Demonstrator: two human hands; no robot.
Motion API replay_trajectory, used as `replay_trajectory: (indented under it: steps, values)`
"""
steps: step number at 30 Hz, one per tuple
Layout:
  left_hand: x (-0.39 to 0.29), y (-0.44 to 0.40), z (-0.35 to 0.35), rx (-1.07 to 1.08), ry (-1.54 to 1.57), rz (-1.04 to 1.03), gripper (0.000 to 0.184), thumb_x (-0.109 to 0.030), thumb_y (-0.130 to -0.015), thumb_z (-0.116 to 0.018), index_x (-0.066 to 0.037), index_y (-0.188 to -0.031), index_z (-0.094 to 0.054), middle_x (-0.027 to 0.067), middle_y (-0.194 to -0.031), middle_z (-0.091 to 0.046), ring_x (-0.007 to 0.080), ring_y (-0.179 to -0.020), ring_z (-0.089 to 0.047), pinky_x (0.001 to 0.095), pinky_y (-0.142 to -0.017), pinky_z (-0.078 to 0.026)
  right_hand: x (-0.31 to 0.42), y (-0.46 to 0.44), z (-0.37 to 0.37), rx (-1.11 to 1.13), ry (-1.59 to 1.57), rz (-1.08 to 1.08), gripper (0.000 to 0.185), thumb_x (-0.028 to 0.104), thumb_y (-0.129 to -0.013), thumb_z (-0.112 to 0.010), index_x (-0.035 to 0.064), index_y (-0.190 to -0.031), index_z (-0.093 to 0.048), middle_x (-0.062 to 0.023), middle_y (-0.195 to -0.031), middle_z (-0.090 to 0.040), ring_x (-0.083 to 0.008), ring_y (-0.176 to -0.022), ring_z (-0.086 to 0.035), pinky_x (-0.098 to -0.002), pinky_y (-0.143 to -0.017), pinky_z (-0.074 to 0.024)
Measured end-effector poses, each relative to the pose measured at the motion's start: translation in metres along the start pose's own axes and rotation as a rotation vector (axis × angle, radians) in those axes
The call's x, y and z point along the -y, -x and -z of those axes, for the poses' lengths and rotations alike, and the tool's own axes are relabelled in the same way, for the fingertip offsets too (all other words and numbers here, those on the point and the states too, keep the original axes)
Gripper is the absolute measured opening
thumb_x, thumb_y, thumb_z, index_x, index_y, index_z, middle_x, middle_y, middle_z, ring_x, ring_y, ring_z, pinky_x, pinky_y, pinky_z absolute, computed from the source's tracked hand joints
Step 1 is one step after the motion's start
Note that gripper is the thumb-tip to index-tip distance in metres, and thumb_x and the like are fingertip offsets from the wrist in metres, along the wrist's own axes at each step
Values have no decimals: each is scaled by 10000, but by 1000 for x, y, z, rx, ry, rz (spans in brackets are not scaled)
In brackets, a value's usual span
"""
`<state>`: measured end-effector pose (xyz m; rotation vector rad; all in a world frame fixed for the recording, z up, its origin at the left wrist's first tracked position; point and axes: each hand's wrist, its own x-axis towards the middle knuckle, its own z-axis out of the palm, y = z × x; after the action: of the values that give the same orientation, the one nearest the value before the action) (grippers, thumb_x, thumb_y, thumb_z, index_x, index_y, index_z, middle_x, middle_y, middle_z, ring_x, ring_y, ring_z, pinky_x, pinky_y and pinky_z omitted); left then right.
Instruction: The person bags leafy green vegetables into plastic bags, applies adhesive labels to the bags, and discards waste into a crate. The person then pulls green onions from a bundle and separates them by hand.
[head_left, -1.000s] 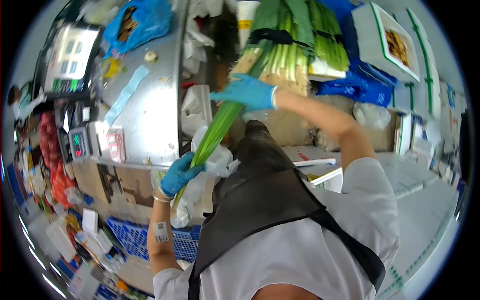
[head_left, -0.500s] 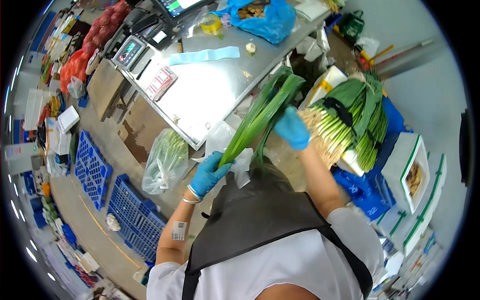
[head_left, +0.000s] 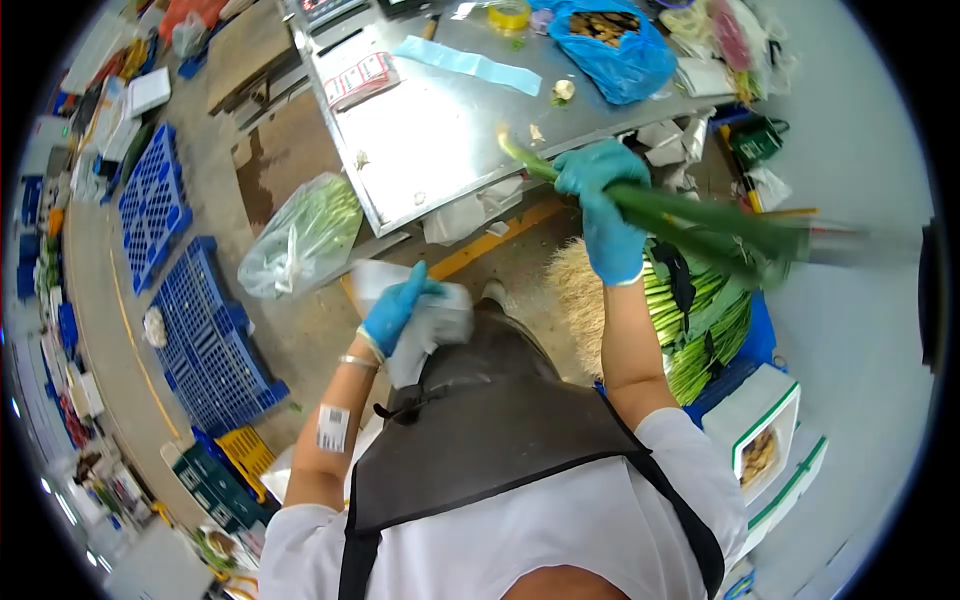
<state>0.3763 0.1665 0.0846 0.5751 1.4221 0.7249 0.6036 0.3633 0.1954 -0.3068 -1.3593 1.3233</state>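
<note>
Right hand [head_left: 607, 195] clamping loose, unbagged leek [head_left: 690, 208]; left hand [head_left: 393, 312] touching white plastic bag [head_left: 444, 318], grip unclear. Bagged greens [head_left: 325, 222] sitting left, seemingly done; tied green onions [head_left: 702, 318] remaining right.

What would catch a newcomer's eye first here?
Probably the long green leek in the gloved right hand, blurred toward the picture's right edge. Next, perhaps, the blue bag on the metal table, and the blue pallets on the floor at picture left.
</note>
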Motion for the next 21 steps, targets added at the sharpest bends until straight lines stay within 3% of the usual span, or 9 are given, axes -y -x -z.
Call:
replay_trajectory:
  steps: [1,3,5,8,9,11,13,18,21]
  values:
    - [-13,-4,-15,308,198,-28,861,-691,-934,-294,64,-1264,-544,153,-1326,-549,207,-1231,-493,329,-1093,-337,-1,2,-9,94,45,142,142,-11,-779,-688,50,-840,-575,-82,-822,-608,-202,-810,-609,-351,-803,-511]
    - [-30,-15,-54,707,779,-125,947,-732,-870,-355,27,-1436,-346,152,-1504,-332,252,-1363,-335,374,-1150,-252,-8,23,-22,261,-53,144,235,-17,-722,-734,71,-875,-580,-99,-873,-619,-238,-816,-607,-405,-799,-500]
    - [-57,-17,-75,607,1363,51,701,-541,-978,-417,27,-1387,-387,127,-1322,-530,212,-1263,-464,363,-1093,-362,-6,55,-41,347,-299,-48,227,-31,-740,-730,61,-879,-576,-107,-880,-619,-243,-824,-606,-389,-791,-495]
    - [-13,-49,-70,328,878,-206,479,-328,-965,-556,4,-1301,-481,131,-1253,-568,218,-1194,-523,361,-1047,-424,0,99,-52,244,-195,-191,197,29,-809,-706,59,-932,-555,-91,-862,-608,-199,-812,-605,-335,-754,-496]
    - [-5,-49,-69,315,979,-128,416,-267,-954,-560,-3,-1270,-504,129,-1221,-584,215,-1153,-545,356,-1020,-444,2,105,-52,208,-94,-241,180,55,-836,-691,58,-947,-549,-85,-857,-605,-188,-806,-604,-324,-745,-495]
    - [-9,-36,-68,295,1169,39,307,-146,-931,-568,-17,-1209,-551,127,-1158,-615,208,-1071,-589,347,-966,-486,0,102,-55,-141,-412,-512,196,163,-914,-618,29,-1037,-544,-70,-838,-598,-157,-767,-599,-306,-726,-491]
    - [-11,-31,-62,166,842,-34,243,-85,-904,-577,-17,-1136,-594,96,-1047,-655,187,-930,-628,314,-874,-509,-2,75,-47,-284,-421,-762,400,264,-958,-551,-12,-1244,-506,-43,-809,-590,-130,-702,-575,-281,-693,-483]
    - [-2,-40,-47,86,160,-229,347,-193,-871,-642,20,-1141,-598,73,-1024,-677,171,-912,-655,304,-829,-513,-58,69,-44,-79,-96,-1210,394,243,-895,-646,0,-1197,-575,-16,-874,-612,-126,-777,-589,-268,-749,-486]
    - [-20,-29,-35,57,-282,-195,383,-238,-853,-671,11,-1136,-604,65,-1005,-676,175,-920,-649,307,-821,-516,-76,78,-56,192,-114,-1095,388,227,-844,-708,10,-1152,-613,-27,-934,-635,-122,-831,-604,-263,-776,-494]
